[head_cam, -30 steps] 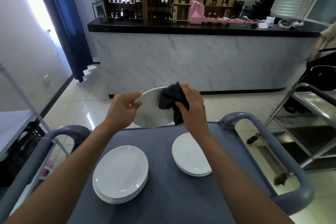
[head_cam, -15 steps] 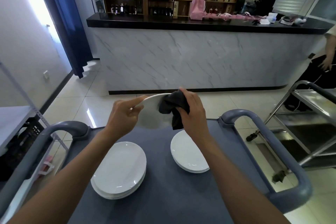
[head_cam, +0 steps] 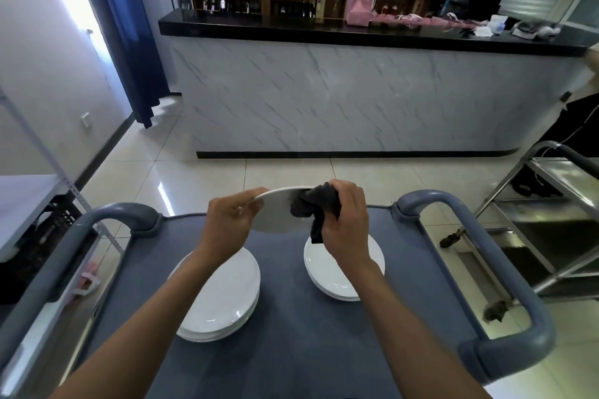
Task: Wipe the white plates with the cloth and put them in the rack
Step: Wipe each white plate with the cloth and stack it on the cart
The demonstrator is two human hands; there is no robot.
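Plate [head_cam: 275, 214] pinched by left hand [head_cam: 227, 223]; right hand [head_cam: 345, 223] grips cloth [head_cam: 316, 206], hiding its right edge.

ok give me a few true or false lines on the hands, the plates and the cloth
1. The left hand holds a plate by its rim. True.
2. The right hand is empty. False: it grips the dark cloth against the plate.
3. The held plate lies flat on the cart. False: it is held up in the air, above the cart.
4. Two stacks of plates sit on the cart, a left stack and a right stack. True.
5. The cloth is white. False: it is dark grey or black.
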